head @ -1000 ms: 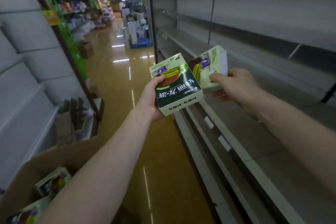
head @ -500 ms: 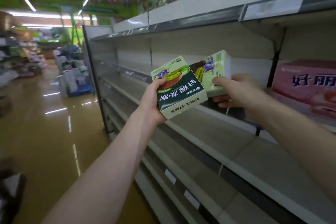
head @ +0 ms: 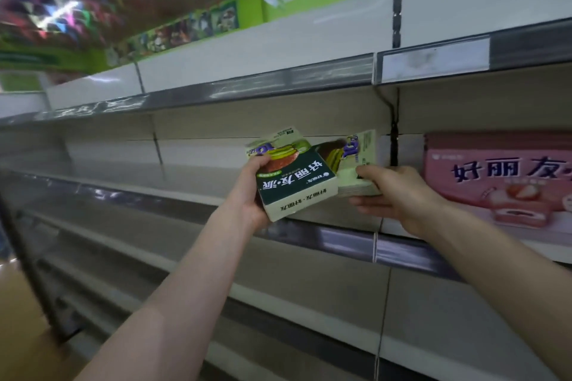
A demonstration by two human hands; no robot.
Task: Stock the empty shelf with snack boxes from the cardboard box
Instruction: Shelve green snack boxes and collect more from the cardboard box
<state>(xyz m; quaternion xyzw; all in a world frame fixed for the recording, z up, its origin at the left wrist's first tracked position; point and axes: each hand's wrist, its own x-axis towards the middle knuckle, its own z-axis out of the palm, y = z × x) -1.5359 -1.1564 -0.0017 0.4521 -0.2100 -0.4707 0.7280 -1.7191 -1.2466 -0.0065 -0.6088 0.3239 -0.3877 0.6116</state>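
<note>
Holding two boxes up at the shelf (head: 173,182), both hands loaded. L hand (head: 250,195) grips a green snack box (head: 294,182) from its left side, thumb on the printed face, fingers wrapped behind. The print reads upside down, so the pkg is inverted. It also leans, w/ its lower corner out over the price rail (head: 340,240). R hand (head: 393,195) pinches a second green box (head: 356,161) at its lower right corner, thumb on top, fingers underneath. That one sits further in, over the shelf deck, partly hidden behind the first box. The two overlap in view; can't tell if they touch.

Key relation: the slot to fill looks to be on the right, btwn the hands and the pink snack box (head: 495,176) standing on the same shelf just past the upright (head: 393,139). The R hand's box is nearer that slot and deeper in; the L hand's box is in front and to the left. Neither is square to the shelf edge.

Prob. the R box goes down first beside the pink one, the L box after it on its left. Both need levelling, and the L one likely turning right way up. Risk: the L box's corner clipping the R box on the way in. No green box stands on the deck yet, so stocking looks early. Cardboard box not in view.
</note>
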